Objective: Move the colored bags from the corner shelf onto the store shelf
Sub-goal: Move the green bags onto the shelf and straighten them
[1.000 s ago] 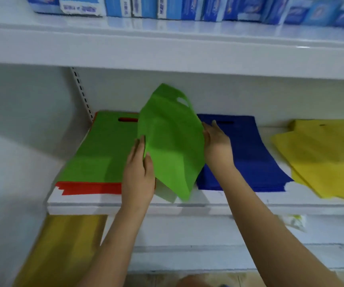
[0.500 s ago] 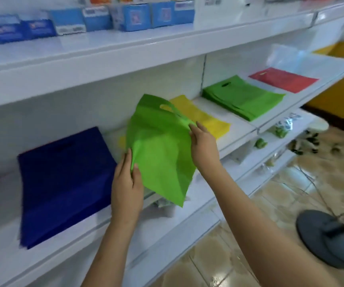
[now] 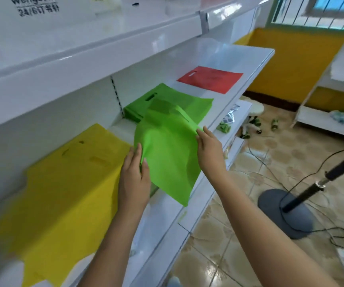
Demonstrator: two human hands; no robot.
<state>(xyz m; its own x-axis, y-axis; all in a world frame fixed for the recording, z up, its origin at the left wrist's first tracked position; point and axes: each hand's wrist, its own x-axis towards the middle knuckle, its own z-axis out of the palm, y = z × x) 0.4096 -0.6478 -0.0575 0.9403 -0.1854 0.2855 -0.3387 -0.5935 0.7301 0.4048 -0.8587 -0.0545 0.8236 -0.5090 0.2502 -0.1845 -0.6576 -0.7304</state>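
a green bag (image 3: 168, 156) hangs between both hands above the near edge of the white store shelf (image 3: 256, 61). the left hand (image 3: 133, 181) pinches its left edge, thumb in front and fingers behind the fabric; the right hand (image 3: 210, 150) grasps its right edge just below the handle end. the bag is thin, matte, non-woven cloth, flat and roughly rectangular, tilted so one corner points down past the shelf lip. beyond it lies a stack of green bags (image 3: 165, 102) with a slot handle, partly covered by the held bag. to the left a yellow pile (image 3: 63, 193) spreads flat, its near end blurred and cut off. far right lies a single red bag (image 3: 210, 79). a grey stand base (image 3: 285, 212) sits on the tiled floor, right.
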